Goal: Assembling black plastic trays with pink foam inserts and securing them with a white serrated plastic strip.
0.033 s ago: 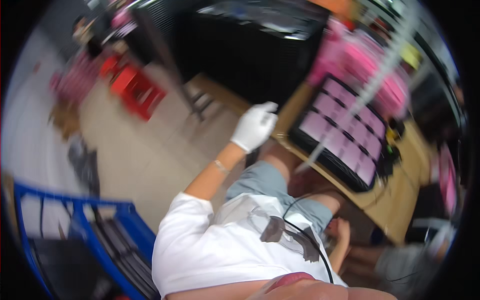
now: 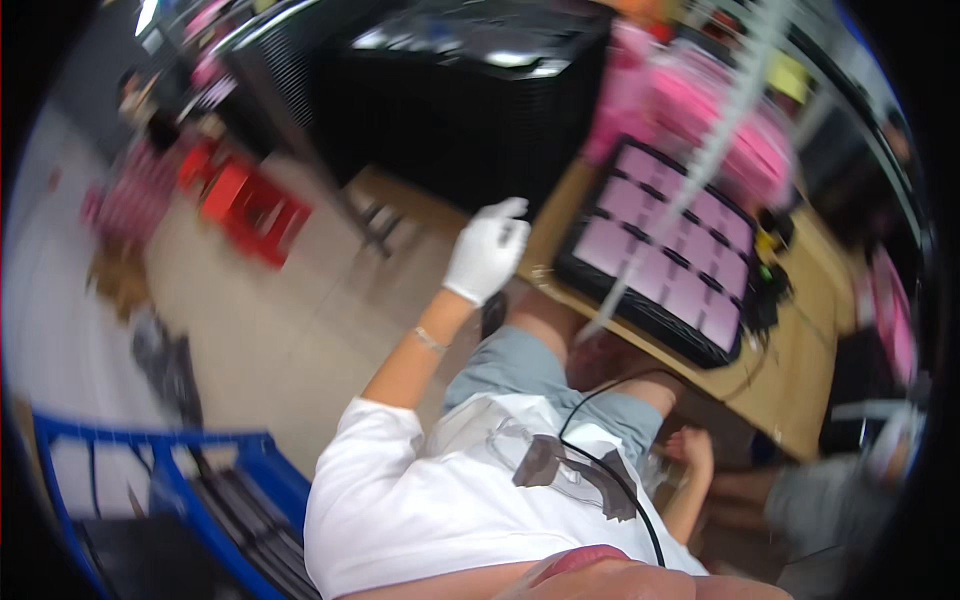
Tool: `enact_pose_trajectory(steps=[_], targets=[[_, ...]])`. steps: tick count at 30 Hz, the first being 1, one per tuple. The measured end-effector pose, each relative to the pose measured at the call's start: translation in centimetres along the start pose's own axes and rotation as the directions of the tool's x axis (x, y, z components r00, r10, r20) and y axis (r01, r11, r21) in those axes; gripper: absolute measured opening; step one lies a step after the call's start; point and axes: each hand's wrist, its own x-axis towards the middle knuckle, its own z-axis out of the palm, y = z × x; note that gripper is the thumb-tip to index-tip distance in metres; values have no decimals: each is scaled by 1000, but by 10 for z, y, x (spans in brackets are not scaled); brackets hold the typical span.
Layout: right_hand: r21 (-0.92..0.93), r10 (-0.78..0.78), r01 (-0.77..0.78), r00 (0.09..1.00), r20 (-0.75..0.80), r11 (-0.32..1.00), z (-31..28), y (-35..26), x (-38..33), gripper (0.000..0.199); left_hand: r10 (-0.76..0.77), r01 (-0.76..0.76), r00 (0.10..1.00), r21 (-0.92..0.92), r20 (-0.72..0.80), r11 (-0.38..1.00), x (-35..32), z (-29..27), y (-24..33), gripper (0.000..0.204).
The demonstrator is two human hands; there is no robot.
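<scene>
Head view, edges: the wooden counter [image 2: 800, 370] runs from 12 to 4 o'clock, its near edge slanting past the knees; a black tray [image 2: 655, 300] of pink squares lies flat on it at 2 o'clock.
Head view, open room: bare pale floor [image 2: 300, 320] spreads at 9 to 10 o'clock, bounded by a red stool [image 2: 250, 205] at 10 o'clock and a blue cart [image 2: 200, 480] at 7 o'clock.
Left grip: the white-gloved left hand [image 2: 487, 255] hangs in the air at the middle, fingers loosely curled and holding nothing, just beside the counter's near edge and the tray's left corner.
Right grip: the bare right hand [image 2: 692, 450] sits at 5 o'clock below the counter edge; too blurred to tell if clenched.
Change: next to nothing; the gloved hand is in the same place as before.
</scene>
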Motion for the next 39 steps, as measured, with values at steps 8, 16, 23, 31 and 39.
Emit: enact_pose_trajectory(steps=[8, 16, 23, 31, 39], targets=[[19, -683, 778, 562, -467, 628, -63, -232, -67, 27, 314, -359, 894, 93, 318, 929, 93, 142, 41, 26], [-769, -918, 537, 362, -160, 346, -45, -333, 136, 42, 455, -679, 693, 293, 559, 674, 174, 283, -4, 50], [-947, -925, 221, 351, -146, 233, -36, -332, 146, 47, 184, -469, 772, 350, 609, 811, 176, 293, 4, 59], [-968, -944, 127, 279, -176, 218, -34, -328, 153, 49, 412, -615, 773, 407, 483, 676, 179, 284, -12, 55], [-962, -944, 126, 260, -202, 241, -33, -331, 147, 48, 502, -632, 762, 298, 409, 716, 178, 267, -2, 46]])
